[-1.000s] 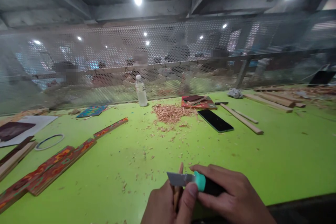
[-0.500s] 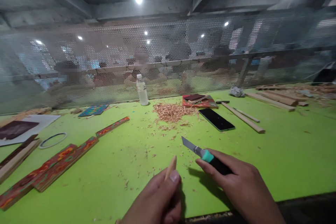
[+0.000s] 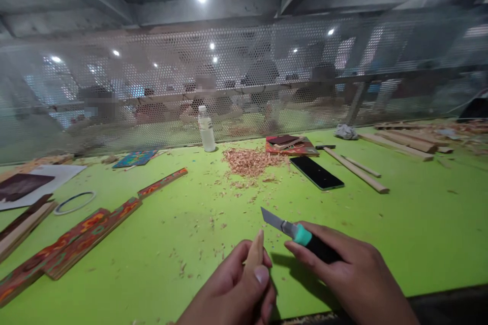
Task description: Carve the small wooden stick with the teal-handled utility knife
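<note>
Low in the middle of the view, my left hand [image 3: 240,284] is closed around a small pale piece of wood [image 3: 254,254], whose pointed end sticks up past the thumb. The rest of the piece is hidden in the palm. To its right, my right hand [image 3: 354,269] grips a utility knife [image 3: 303,235] by its black and teal handle. The knife's blade [image 3: 271,217] points up and left, above the wood's tip and apart from it. Beyond both hands a heap of wood shavings [image 3: 251,161] lies on the green table [image 3: 152,254].
Painted wooden strips [image 3: 95,233] and a white ring [image 3: 74,203] lie at left. A phone [image 3: 316,172], a hammer [image 3: 356,170] and wood pieces [image 3: 404,143] lie at right. A bottle [image 3: 206,129] stands by the perforated screen [image 3: 244,86] at the back.
My left hand has moved slightly right and turned, so more of the wood piece shows. The knife has shifted slightly down and stays in my right hand.
</note>
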Demonstrator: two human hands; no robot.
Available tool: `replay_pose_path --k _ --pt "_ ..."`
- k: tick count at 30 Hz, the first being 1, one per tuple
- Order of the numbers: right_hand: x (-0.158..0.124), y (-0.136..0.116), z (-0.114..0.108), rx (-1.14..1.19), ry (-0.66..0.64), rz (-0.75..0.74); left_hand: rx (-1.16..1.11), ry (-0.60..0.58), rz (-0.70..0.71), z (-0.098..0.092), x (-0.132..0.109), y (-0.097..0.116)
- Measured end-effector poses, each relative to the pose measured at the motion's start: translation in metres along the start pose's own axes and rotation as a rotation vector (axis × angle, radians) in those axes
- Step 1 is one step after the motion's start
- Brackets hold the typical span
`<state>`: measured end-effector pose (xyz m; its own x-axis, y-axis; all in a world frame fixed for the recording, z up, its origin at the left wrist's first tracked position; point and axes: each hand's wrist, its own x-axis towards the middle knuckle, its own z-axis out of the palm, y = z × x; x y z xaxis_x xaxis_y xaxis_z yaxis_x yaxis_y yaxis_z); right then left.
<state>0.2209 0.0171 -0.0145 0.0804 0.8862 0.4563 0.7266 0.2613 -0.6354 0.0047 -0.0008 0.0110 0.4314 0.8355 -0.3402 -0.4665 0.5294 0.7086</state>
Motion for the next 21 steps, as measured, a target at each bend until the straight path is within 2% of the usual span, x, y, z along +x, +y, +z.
replay_pose_path --k 2,4,7,9,11,14,18,21 --pt "0.0 -0.001 -0.001 0.023 -0.042 -0.046 0.121 -0.06 -0.002 -0.004 0.002 -0.002" --pt "0.0 -0.003 -0.002 0.061 -0.124 -0.107 0.262 -0.064 -0.001 -0.008 0.005 -0.005" --pt "0.0 -0.004 -0.004 0.111 -0.244 -0.186 0.392 0.018 0.127 -0.01 0.009 -0.014" --pt "0.0 -0.004 -0.005 0.122 -0.269 -0.205 0.509 0.095 0.25 -0.009 0.012 -0.02" --pt "0.0 -0.003 -0.006 0.116 -0.265 -0.202 0.703 0.149 0.301 -0.007 0.013 -0.023" --pt "-0.001 -0.001 -0.005 0.122 -0.239 -0.186 0.932 0.185 0.29 -0.003 0.013 -0.022" --pt "-0.004 0.002 -0.002 0.14 -0.185 -0.176 1.002 0.215 0.263 0.003 0.012 -0.017" --pt "-0.006 0.002 0.0 0.151 -0.136 -0.181 1.05 0.245 0.294 0.007 0.013 -0.016"
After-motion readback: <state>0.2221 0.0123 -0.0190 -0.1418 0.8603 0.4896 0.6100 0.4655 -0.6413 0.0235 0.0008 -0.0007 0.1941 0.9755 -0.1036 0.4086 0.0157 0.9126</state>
